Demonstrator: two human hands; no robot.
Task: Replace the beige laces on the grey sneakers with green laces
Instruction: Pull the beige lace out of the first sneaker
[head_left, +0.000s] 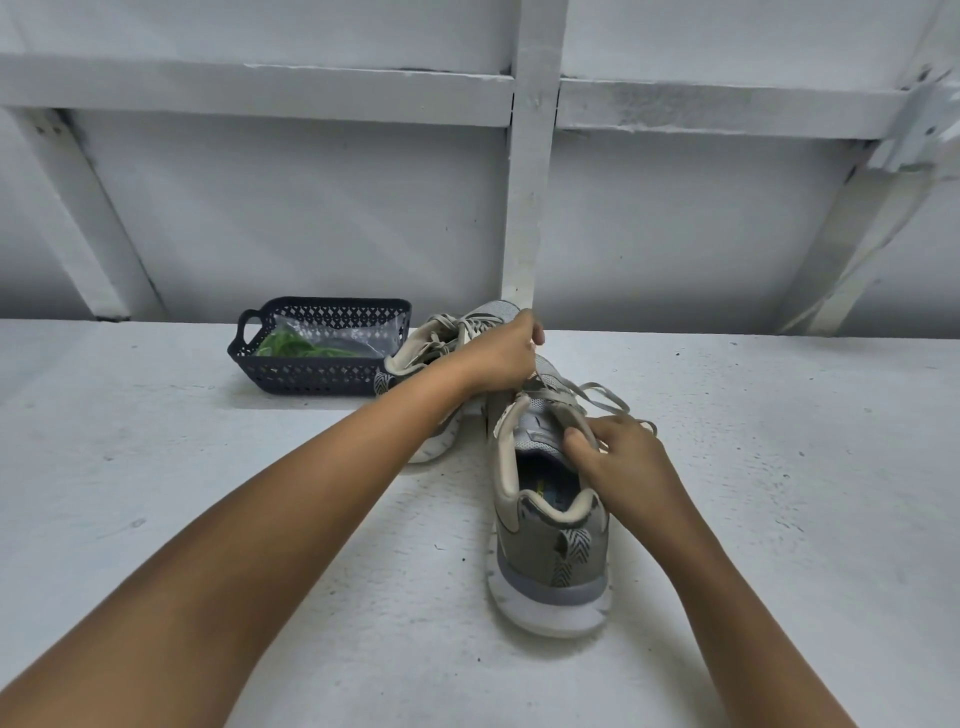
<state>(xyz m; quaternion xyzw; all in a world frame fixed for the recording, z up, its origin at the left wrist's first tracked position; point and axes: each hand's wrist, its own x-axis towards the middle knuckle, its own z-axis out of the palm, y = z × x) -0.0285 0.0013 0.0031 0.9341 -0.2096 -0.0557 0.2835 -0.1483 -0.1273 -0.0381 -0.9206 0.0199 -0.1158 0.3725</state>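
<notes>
Two grey sneakers stand on a white table (208, 519). The near sneaker (550, 551) points away from me, heel toward me, with loosened beige laces (597, 395) trailing to the right. My left hand (498, 358) curls over its front and seems to pinch a lace there. My right hand (623, 457) grips the tongue and right collar of this shoe, thumb pressing inside. The far sneaker (441, 343) lies behind my left wrist, still laced in beige. Green laces (291, 345) lie in a clear bag inside a dark basket (311, 374).
The dark basket sits at the back left of the table, just left of the far sneaker. A white framed wall (524, 208) rises right behind the table's back edge.
</notes>
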